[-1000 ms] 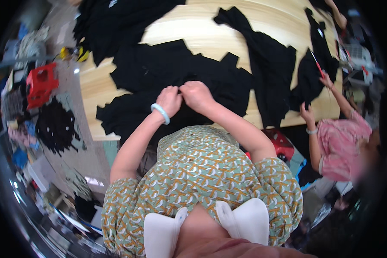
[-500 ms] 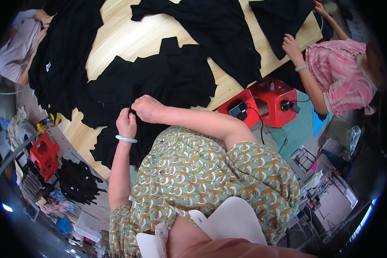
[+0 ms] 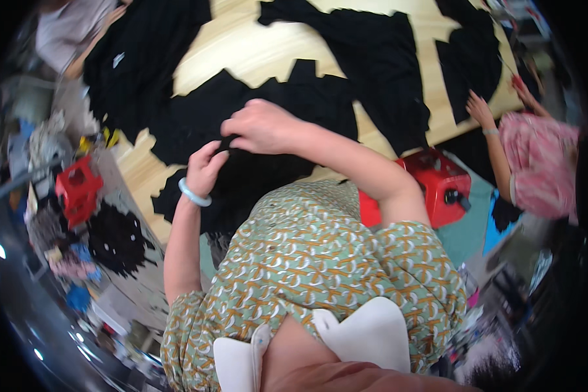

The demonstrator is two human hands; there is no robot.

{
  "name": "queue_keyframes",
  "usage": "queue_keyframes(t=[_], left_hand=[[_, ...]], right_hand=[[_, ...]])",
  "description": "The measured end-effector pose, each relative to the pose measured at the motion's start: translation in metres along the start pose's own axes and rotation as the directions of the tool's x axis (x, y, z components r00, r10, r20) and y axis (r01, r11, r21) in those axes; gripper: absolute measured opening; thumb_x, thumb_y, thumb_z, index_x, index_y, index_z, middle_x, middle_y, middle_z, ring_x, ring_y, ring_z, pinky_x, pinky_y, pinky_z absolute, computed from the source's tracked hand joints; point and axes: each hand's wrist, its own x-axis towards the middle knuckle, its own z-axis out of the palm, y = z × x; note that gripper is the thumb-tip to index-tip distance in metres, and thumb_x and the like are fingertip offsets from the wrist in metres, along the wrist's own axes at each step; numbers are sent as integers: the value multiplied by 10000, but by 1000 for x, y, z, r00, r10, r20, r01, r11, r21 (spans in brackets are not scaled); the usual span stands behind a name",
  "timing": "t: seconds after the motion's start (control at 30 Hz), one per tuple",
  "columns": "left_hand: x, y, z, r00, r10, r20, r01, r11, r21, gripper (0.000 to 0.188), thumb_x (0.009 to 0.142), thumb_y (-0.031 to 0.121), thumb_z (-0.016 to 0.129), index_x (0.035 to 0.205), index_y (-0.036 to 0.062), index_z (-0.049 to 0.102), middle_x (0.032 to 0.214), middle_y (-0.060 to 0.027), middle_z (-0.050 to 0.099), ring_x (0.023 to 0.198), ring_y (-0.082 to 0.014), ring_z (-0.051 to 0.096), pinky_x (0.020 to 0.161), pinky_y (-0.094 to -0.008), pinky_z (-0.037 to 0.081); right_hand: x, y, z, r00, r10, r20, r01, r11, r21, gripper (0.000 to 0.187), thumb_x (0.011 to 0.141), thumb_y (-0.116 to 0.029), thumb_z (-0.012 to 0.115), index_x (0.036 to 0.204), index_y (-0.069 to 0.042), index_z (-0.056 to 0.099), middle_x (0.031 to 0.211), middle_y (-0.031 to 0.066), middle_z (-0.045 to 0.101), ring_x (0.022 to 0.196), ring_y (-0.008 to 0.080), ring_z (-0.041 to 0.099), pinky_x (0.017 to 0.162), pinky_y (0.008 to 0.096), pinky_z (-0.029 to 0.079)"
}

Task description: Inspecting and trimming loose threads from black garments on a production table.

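Observation:
My left hand (image 3: 206, 168), with a pale bangle at its wrist, pinches an edge of black cloth (image 3: 261, 173). Close by on the right, my right hand (image 3: 261, 127) is closed on the same cloth, its fingers bent. Between the two hands a small bit of the fabric is raised. The rest of this piece spreads over the pale wooden table (image 3: 225, 46) and hangs down near my lap. What the fingertips grip in detail is hidden and slightly blurred.
More black cloth (image 3: 382, 59) lies across the table. A co-worker in pink (image 3: 536, 163) handles cloth at the right; another person's pale sleeve (image 3: 72, 32) shows at the far left. Red stools stand right (image 3: 441, 186) and left (image 3: 78, 189). Dark scraps (image 3: 117, 238) lie lower left.
Both my hands have lifted up and right in the picture, and the right hand has drawn a little away from the left. The whole view has shifted too.

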Motion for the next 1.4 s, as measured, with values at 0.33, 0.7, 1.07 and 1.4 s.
queue_keyframes(t=[0.33, 0.7, 1.07, 1.4], left_hand=[[-12, -118, 25, 975, -221, -19, 215, 922, 322, 305, 736, 264, 620, 907, 14, 582, 830, -122, 616, 753, -222, 589, 697, -304, 460], [49, -93, 52, 922, -82, -379, 282, 814, 509, 232, 728, 231, 637, 740, 1, 606, 667, -168, 590, 637, -319, 566, 587, -379, 444], [52, -58, 49, 957, -48, -286, 146, 932, 331, 277, 734, 302, 546, 685, 41, 625, 714, -185, 582, 691, -322, 585, 604, -385, 464], [38, -64, 58, 901, -220, -375, 271, 959, 88, 200, 714, 216, 584, 760, 25, 618, 758, -155, 610, 747, -294, 592, 664, -360, 465]], right_hand=[[-73, 38, 55, 919, 298, 257, -230, 937, -265, 95, 672, -138, 640, 727, -84, 584, 664, 63, 539, 694, 229, 545, 707, 344, 372], [-57, 26, 63, 983, 119, 140, -67, 942, -330, 29, 674, -75, 567, 645, -71, 572, 636, 66, 525, 686, 215, 513, 752, 377, 370], [-23, 25, 61, 956, 293, -30, -292, 956, 30, 83, 710, -41, 524, 781, -54, 563, 734, 123, 572, 691, 319, 546, 627, 390, 442], [-25, 9, 66, 915, 402, 45, -404, 913, 63, 104, 727, -51, 568, 824, -20, 586, 723, 169, 603, 694, 324, 591, 628, 368, 463]])
